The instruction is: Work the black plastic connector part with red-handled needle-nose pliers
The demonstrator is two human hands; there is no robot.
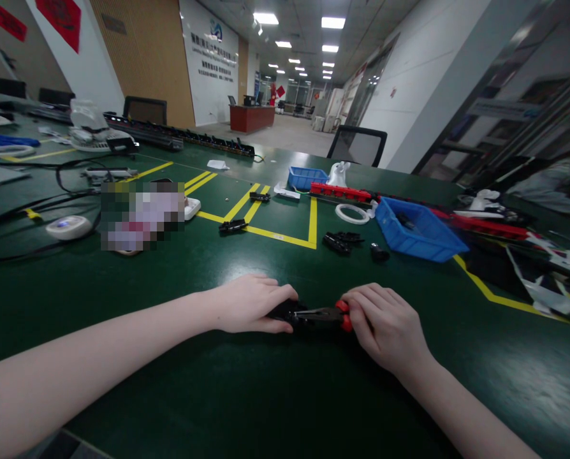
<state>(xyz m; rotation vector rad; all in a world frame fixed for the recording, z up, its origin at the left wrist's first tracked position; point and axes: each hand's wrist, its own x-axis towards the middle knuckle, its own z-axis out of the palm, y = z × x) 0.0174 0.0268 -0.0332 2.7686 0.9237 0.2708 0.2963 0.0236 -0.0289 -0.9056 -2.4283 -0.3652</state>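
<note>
My right hand (385, 322) is closed around the red handles of a pair of pliers (321, 315), whose dark metal jaws point left. The jaws reach a small black part (285, 311), which my left hand (254, 305) grips between thumb and fingers. Whether the jaws are clamped on the part I cannot tell. Both hands are low over the green table (218, 382). Beyond them lie similar black parts: one near the yellow tape (233, 226), one farther back (259, 197), and a cluster (340, 242) to the right. A small black piece (379, 252) sits beside that cluster.
A blue bin (419, 233) with something dark inside stands at right, a smaller blue bin (308, 177) behind. A white ring (352, 214) and long red strips (340, 192) lie nearby. At left are a blurred-out phone-like object (144, 217), a white oval device (69, 227) and black cables.
</note>
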